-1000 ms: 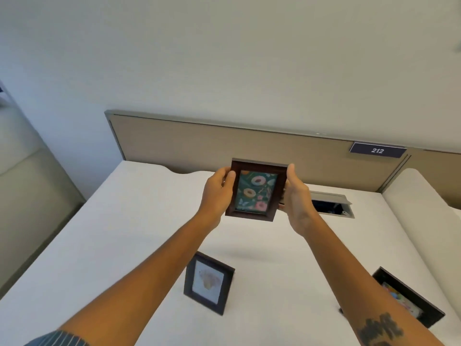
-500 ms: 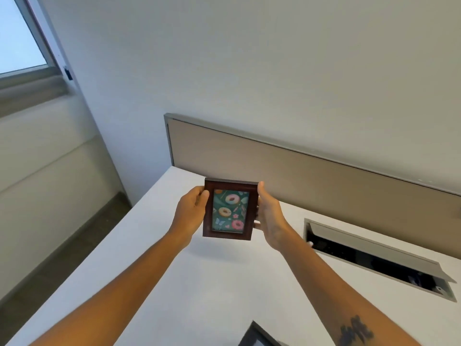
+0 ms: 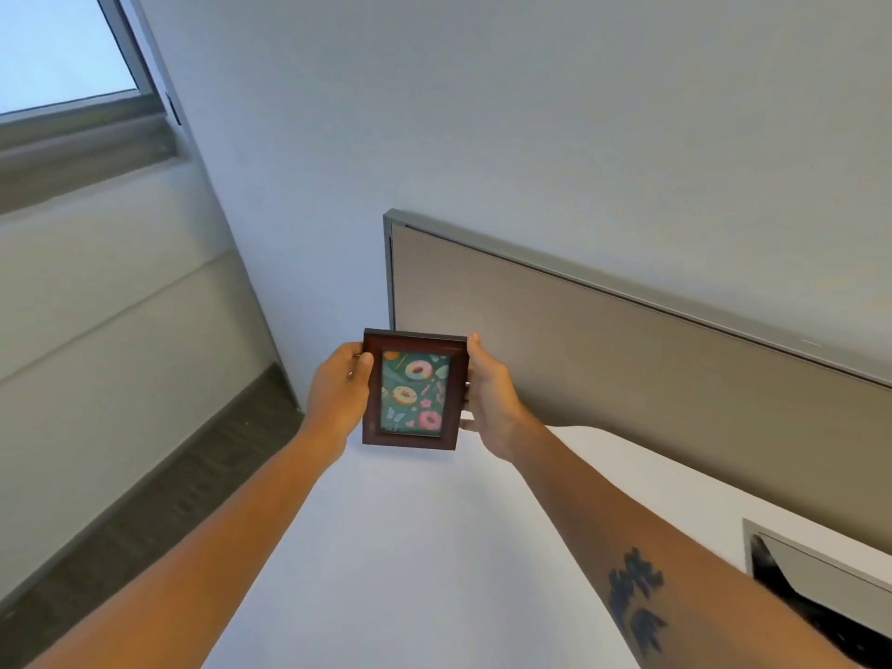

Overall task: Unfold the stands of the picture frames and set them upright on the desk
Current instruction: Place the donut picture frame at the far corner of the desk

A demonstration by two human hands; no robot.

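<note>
I see the white tabletop (image 3: pixel 425 572) below; above its far left corner my left hand (image 3: pixel 338 398) and right hand (image 3: pixel 492 403) hold the dark donut-print picture frame (image 3: pixel 414 389) upright in the air, fingers closed on its sides.

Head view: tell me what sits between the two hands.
The dark wooden picture frame with the donut print sits between the left hand and right hand, gripped by its side edges above the white desk.
</note>
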